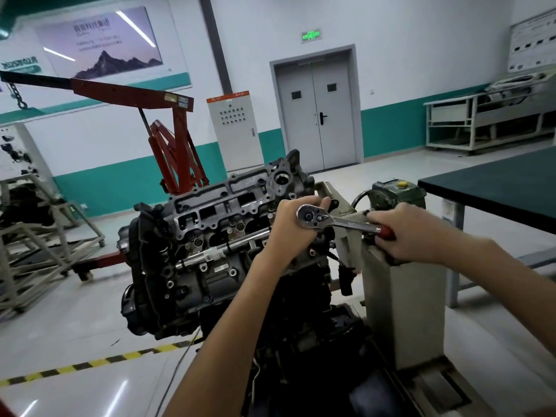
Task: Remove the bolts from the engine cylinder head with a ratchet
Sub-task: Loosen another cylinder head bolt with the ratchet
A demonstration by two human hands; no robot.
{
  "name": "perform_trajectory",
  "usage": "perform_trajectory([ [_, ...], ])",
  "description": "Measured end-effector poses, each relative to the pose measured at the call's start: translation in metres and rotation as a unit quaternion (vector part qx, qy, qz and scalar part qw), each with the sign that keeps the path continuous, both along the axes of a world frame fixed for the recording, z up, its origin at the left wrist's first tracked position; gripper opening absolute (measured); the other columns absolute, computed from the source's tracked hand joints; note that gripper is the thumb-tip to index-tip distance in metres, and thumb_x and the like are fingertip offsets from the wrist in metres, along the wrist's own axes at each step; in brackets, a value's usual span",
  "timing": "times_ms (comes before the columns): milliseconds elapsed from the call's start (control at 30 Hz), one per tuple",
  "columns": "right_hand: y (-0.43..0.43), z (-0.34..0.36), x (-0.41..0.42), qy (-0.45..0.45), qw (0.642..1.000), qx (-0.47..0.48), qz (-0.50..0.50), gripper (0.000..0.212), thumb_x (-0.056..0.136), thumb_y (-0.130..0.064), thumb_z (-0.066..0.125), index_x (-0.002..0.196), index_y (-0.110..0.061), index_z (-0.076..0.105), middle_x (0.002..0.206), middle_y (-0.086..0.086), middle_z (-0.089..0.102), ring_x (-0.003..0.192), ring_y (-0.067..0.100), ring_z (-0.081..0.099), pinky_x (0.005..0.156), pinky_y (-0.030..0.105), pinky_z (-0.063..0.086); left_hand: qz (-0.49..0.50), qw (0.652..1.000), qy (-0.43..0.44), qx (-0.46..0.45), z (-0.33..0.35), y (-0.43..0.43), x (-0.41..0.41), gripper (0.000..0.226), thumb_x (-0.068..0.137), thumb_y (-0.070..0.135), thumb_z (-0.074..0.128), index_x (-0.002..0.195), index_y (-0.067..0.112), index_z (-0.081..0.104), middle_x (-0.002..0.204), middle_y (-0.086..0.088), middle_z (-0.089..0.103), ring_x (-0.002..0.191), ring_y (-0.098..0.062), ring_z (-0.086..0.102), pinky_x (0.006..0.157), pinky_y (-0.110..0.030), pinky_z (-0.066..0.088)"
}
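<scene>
The grey cast-metal engine cylinder head (228, 203) sits on top of the dark engine block (186, 284), tilted so its long top face slopes up toward the far right. Its upper surface is open, showing rectangular cavities, a raised gasket rim and many small dark bolt holes and bolt heads around the edge. A long polished steel bar (222, 248) lies slantwise across the near side of the head, just below that rim.

At the head's right end you have the chrome ratchet with a dark red handle (340, 222). Its round head faces the camera, and the shaft runs down and to the right. Whatever it is seated on is hidden behind your left hand, so the bolt itself cannot be made out.

Your left hand (296, 224) is curled around and behind the ratchet head, fingers closed over the top of it and thumb underneath, bracing it against the engine. Your right hand (412, 233) is wrapped fully shut around the red grip, with only its tip showing past your fingers.

The engine hangs on a beige metal stand (403, 299) to the right. A dark green-topped workbench (499, 188) stands beyond that, and a red engine hoist (168, 139) is behind the engine on the left, on a glossy pale floor (90, 341).
</scene>
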State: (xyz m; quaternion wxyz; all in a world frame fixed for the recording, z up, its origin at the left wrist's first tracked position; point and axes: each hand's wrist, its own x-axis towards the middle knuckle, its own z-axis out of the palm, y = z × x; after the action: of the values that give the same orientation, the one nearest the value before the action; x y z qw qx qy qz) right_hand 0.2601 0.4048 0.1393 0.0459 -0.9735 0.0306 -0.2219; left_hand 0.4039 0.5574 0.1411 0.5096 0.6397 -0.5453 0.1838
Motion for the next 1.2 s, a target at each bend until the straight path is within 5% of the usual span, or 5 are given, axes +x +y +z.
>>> perform_trajectory([
  [167,0.020,-0.039,-0.003,-0.033,0.985,0.168,0.017,0.006,0.081,-0.008,0.061,0.084,-0.012,0.058,0.065,-0.002,0.058,0.053,0.007,0.056,0.053,0.024,0.050,-0.025,0.991,0.069,-0.112,-0.013,-0.012,-0.005,0.046,0.096,0.013,0.051,0.053,0.009,0.037,0.048,-0.001,0.033,0.042,-0.011,0.028,0.041,-0.033,0.021],
  [367,0.139,-0.097,0.019,-0.121,0.827,0.542,0.089,0.031,0.080,0.001,0.056,0.067,-0.027,0.050,0.043,-0.007,0.047,0.032,0.006,0.042,0.035,0.017,0.034,-0.013,0.977,0.123,-0.174,-0.018,-0.021,-0.014,0.047,0.099,0.015,0.049,0.057,0.003,0.032,0.051,0.000,0.029,0.045,-0.011,0.026,0.044,-0.024,0.021],
  [733,-0.010,0.013,-0.003,0.012,0.999,-0.053,-0.003,0.003,0.084,-0.018,0.054,0.086,-0.015,0.055,0.060,-0.009,0.052,0.053,0.001,0.050,0.050,0.015,0.040,-0.021,0.998,0.011,0.055,0.002,0.004,0.003,0.048,0.095,0.011,0.058,0.054,0.031,0.044,0.049,0.004,0.037,0.048,-0.009,0.031,0.048,-0.027,0.028],
  [1067,0.138,-0.091,0.021,-0.120,0.850,0.505,0.082,0.021,0.078,0.003,0.056,0.074,-0.017,0.052,0.053,-0.001,0.049,0.038,0.005,0.043,0.039,0.018,0.038,0.007,0.974,0.138,-0.181,-0.014,-0.012,-0.012,0.048,0.099,0.008,0.048,0.056,-0.005,0.033,0.050,-0.014,0.028,0.044,-0.016,0.025,0.043,-0.027,0.020],
  [1200,0.123,-0.083,0.019,-0.107,0.888,0.443,0.067,0.027,0.076,0.003,0.055,0.066,-0.020,0.046,0.054,-0.001,0.047,0.041,0.004,0.041,0.043,0.017,0.036,-0.009,0.982,0.139,-0.128,-0.013,-0.007,-0.005,0.047,0.099,0.009,0.050,0.057,-0.008,0.033,0.051,-0.020,0.030,0.048,-0.022,0.025,0.046,-0.035,0.020],
])
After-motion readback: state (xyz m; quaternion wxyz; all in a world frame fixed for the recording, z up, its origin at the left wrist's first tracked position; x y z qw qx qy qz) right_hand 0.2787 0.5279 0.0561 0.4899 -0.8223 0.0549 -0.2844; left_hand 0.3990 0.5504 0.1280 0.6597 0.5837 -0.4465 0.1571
